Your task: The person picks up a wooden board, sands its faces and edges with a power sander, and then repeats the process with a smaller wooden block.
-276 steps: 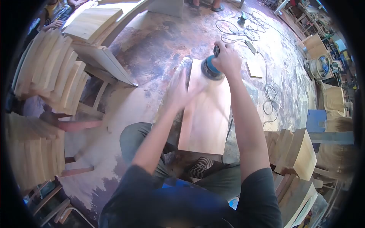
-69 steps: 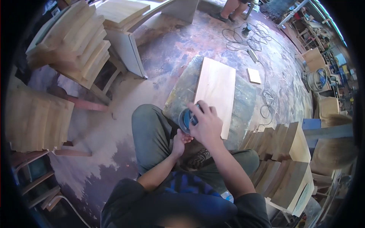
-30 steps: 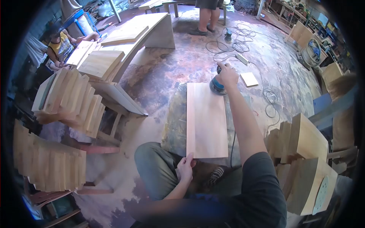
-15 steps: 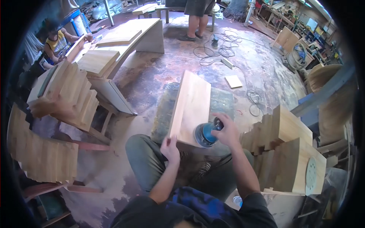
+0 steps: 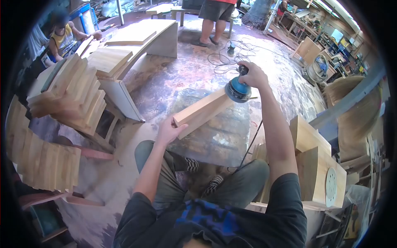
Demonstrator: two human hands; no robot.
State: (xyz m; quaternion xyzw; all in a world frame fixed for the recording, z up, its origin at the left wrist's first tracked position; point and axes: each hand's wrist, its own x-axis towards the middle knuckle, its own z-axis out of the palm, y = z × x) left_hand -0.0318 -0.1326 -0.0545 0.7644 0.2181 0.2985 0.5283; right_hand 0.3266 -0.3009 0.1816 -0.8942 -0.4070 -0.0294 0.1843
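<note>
My left hand [image 5: 170, 131] is closed around the near end of a wooden board [image 5: 202, 110], which is tipped up on its edge above a worn, dark work surface [image 5: 223, 140]. In my right hand [image 5: 253, 75] is a blue orbital sander [image 5: 238, 89], gripped by its dark top. The sander is at the far end of the board, its round pad turned down toward the edge there; whether it touches the wood is hard to tell. A dark cord [image 5: 253, 138] runs down from near the sander toward my right knee.
Stacked boards stand on the left [image 5: 68, 91] and at the right [image 5: 308, 165], where a perforated sanding disc [image 5: 331, 187] lies on one. A long wooden bench [image 5: 163, 39] is at the back left. Another person [image 5: 64, 39] sits beyond it; one more stands behind coiled cables [image 5: 223, 58].
The board has gone from lying with its wide face up to standing on edge and slanting right. My right hand has carried the sander from the near end to the far end.
</note>
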